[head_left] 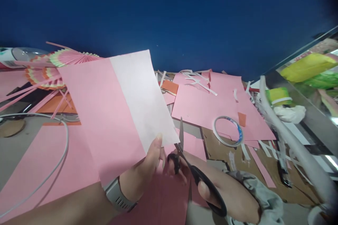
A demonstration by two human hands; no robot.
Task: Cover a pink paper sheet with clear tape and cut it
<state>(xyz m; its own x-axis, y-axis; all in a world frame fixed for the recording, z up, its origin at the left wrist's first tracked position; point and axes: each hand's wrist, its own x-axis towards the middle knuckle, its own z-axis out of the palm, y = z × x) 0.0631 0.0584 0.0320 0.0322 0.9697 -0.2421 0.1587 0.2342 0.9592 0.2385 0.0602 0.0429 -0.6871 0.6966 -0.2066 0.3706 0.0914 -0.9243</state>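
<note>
My left hand, with a grey watch band on its wrist, pinches the lower edge of a large pink sheet. A white strip runs along the sheet's right side. My right hand holds black-handled scissors, thumb and fingers through the loops. The scissor blades are apart and point up, at the lower right corner of the white part. Part of my left fingers is behind the paper.
Pink sheets with white paper scraps lie behind. A tape roll rests at the edge of brown cardboard. Folded paper fans and a white cable are at left. A glass panel stands right.
</note>
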